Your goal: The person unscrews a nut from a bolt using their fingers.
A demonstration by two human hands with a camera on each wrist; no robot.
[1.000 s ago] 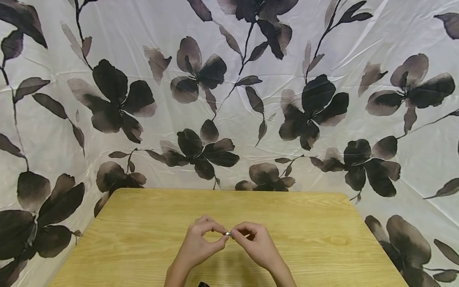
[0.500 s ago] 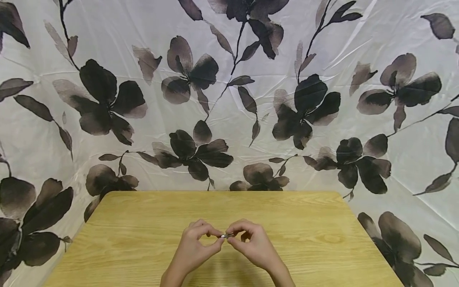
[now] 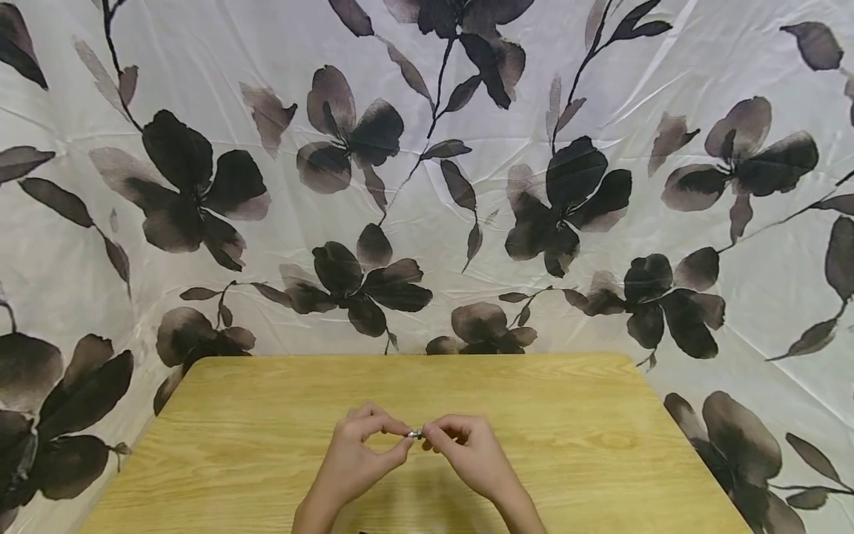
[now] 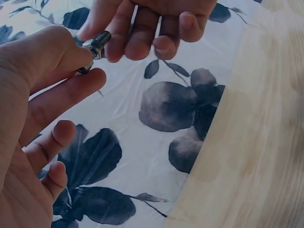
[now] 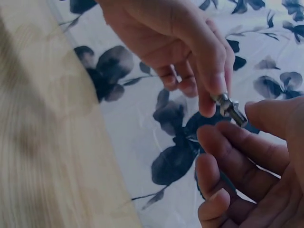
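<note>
A small metal bolt [image 5: 240,118] with a nut [image 5: 228,105] on its thread is held in the air over the table. My left hand [image 3: 360,452] pinches its head end between thumb and index finger, the other fingers loosely bent. The threaded tip points toward my right hand [image 3: 477,456]. In the right wrist view, the right thumb [image 5: 268,118] and fingers stand on either side of that tip with a small gap, not pressed together on it. The bolt's head is mostly hidden by the left fingertips.
Below the hands lies a yellow wood-grain table [image 3: 567,415]. A white cloth with dark flowers [image 3: 427,208] hangs behind it and along both sides. A sliver of something black [image 3: 363,532] shows at the bottom edge of the head view.
Both hands have shifted slightly left in view as the head view turned. The right fingers have changed position around the bolt's threaded end, while the left keeps its pinch.
</note>
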